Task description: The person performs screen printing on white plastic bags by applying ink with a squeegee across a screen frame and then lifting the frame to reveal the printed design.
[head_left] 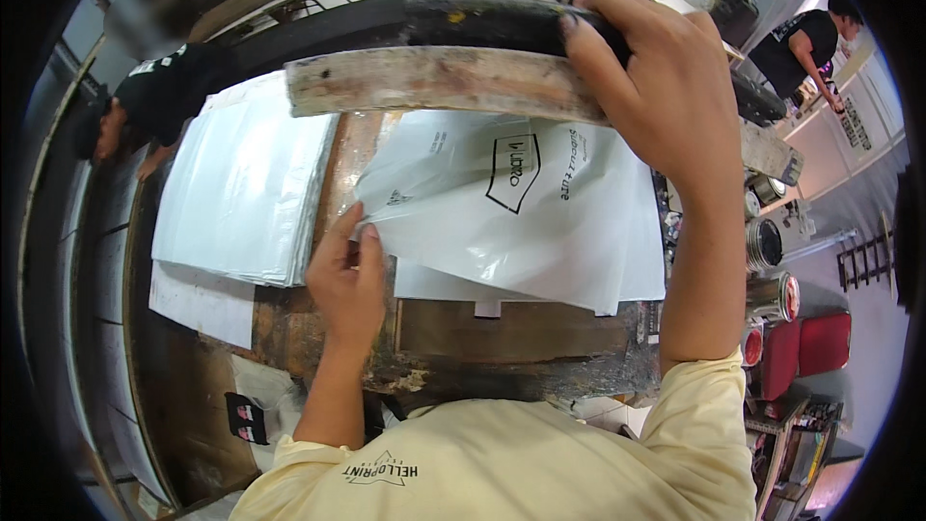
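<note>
My left hand point(345, 280) pinches the left edge of a printed white plastic bag point(449, 217) between thumb and fingers. Black lettering and a shield-like outline show on the bag, which is wrinkled and partly raised. Beneath it lies another white sheet point(632, 275). My right hand point(666, 87) is wrapped round the near side of a paint-stained wooden frame point(434, 82), which looks like a printing screen held up above the bag's far edge. A black bar point(482, 24) runs along this side; some of my right fingers are hidden behind it.
A thick stack of white plastic bags point(236, 183) lies left on the stained worktable point(521, 333). Paint cans point(772, 297) line the right side, near a red chair point(822, 342). One person point(159, 92) is at the left, another point(801, 48) at the far right.
</note>
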`<state>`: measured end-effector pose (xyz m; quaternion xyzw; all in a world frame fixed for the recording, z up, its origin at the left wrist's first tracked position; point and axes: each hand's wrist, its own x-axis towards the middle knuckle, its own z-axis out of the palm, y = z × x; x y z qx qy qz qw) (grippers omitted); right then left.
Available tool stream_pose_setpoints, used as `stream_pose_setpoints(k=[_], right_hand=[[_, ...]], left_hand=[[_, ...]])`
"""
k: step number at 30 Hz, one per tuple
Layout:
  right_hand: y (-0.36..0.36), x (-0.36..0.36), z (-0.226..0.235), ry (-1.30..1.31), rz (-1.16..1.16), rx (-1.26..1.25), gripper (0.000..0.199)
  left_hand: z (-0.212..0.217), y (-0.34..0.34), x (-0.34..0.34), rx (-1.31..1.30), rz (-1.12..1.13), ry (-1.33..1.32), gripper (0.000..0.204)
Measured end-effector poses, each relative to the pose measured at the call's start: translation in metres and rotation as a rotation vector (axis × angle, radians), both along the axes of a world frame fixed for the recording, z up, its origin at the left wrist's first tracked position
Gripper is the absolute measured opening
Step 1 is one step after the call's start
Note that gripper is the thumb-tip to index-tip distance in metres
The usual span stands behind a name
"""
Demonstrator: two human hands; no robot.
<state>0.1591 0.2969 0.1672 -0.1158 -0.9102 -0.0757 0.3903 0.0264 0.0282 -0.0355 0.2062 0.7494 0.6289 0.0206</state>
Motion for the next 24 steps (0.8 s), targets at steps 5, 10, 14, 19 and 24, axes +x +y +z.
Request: stream_pose_setpoints(k=[5,10,14,19,24], right_hand=[[-0.005,0.0,-0.002,0.028,0.002,-0.003,0.038],[-0.013,0.002,-0.005,0.017,-0.015,0.009,0.038],[-0.011,0.004,-0.008,-0.008,-0.03,0.004,0.038],[-0.018,0.003,-0.009,0.015,-0.063,0.008,0.037],[-0.024,0.005,-0.008,-0.027,-0.089,-0.016,0.036]], left_hand=[[0.015,-0.066,-0.083,-0.022,0.14,0.117,0.032],[0.032,-0.142,-0.183,0.066,0.109,0.109,0.029],[0.043,-0.198,-0.266,0.044,0.083,-0.087,0.03],[0.03,-0.238,-0.352,-0.127,0.097,-0.206,0.038],[-0.016,-0.281,-0.419,-0.224,0.173,-0.284,0.047]])
